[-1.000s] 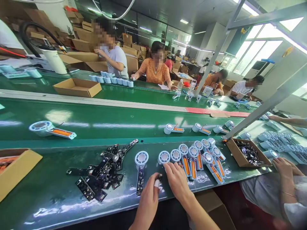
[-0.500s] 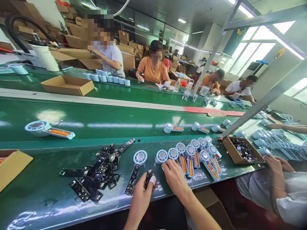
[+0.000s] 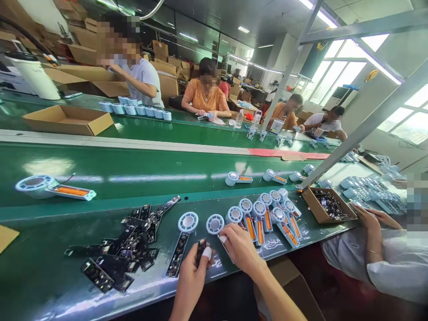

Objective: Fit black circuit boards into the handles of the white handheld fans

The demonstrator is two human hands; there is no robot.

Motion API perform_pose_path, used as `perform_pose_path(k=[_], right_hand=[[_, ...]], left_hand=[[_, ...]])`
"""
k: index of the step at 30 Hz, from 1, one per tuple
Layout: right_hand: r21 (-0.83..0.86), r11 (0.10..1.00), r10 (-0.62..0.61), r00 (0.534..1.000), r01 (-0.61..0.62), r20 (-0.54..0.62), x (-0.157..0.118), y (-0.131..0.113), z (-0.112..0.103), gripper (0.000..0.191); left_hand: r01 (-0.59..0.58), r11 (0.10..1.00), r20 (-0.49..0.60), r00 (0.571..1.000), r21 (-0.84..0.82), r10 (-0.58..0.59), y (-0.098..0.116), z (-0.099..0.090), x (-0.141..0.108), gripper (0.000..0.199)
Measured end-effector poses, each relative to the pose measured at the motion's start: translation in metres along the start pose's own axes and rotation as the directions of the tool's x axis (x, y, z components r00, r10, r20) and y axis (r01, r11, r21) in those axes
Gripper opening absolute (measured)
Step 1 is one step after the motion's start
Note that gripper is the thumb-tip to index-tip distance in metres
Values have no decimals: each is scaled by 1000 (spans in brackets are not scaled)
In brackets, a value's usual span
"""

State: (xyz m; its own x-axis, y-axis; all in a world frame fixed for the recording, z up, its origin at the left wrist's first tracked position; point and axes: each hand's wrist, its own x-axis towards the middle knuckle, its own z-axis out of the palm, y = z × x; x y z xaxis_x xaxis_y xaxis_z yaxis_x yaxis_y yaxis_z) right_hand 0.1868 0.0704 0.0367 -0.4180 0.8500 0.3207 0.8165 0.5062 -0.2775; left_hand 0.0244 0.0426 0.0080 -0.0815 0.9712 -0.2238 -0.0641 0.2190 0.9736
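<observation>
My left hand (image 3: 195,269), with white tape on its thumb, is closed on a small black circuit board (image 3: 201,250) above the table's near edge. To its right, my right hand (image 3: 241,246) pinches at a light blue round unit (image 3: 215,224); the fingers cover the unit's lower part. Left of my hands, a long board (image 3: 178,254) lies below another round unit (image 3: 187,222). Farther left is a loose pile of black circuit boards (image 3: 133,240). Several blue units with orange-filled handles (image 3: 259,225) stand close together beyond my right hand.
A carton of boards (image 3: 329,205) stands right, beside a co-worker's hands (image 3: 371,218). Blue units (image 3: 72,191) lie on the green belt (image 3: 150,167). A slanted metal post (image 3: 361,129) rises at the right. People sit across the belt near an open carton (image 3: 68,120).
The view has shifted, so most things sit farther left. My right fingers have come lower beside the round unit. My left hand still holds the board.
</observation>
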Motion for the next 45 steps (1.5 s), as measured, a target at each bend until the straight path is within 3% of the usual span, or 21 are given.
perform_pose_path(k=[4, 10, 18, 24, 30, 41, 45], right_hand=[[412, 904, 134, 991, -117, -12, -5, -13, 3, 23], [577, 812, 133, 990, -86, -40, -13, -26, 13, 22], [386, 923, 37, 997, -6, -74, -20, -16, 15, 25], [302, 952, 121, 975, -61, -184, -25, -1, 13, 21], [103, 995, 17, 979, 4, -205, -26, -12, 12, 21], [135, 986, 129, 970, -102, -206, -21, -24, 17, 16], [100, 990, 115, 968, -95, -223, -20, -22, 17, 17]], left_hand=[[-29, 999, -44, 999, 24, 30, -2, -1, -3, 44], [-56, 995, -41, 997, 84, 59, -3, -6, -10, 40], [-64, 993, 24, 998, 104, 62, 4, -2, -6, 44], [-78, 987, 82, 994, 141, 66, 1, 1, -3, 43], [-121, 963, 157, 984, 241, 84, -8, 5, -7, 37], [-283, 878, 161, 958, 385, 238, -13, 4, -9, 31], [-337, 835, 172, 941, 434, 290, -18, 3, -9, 31]])
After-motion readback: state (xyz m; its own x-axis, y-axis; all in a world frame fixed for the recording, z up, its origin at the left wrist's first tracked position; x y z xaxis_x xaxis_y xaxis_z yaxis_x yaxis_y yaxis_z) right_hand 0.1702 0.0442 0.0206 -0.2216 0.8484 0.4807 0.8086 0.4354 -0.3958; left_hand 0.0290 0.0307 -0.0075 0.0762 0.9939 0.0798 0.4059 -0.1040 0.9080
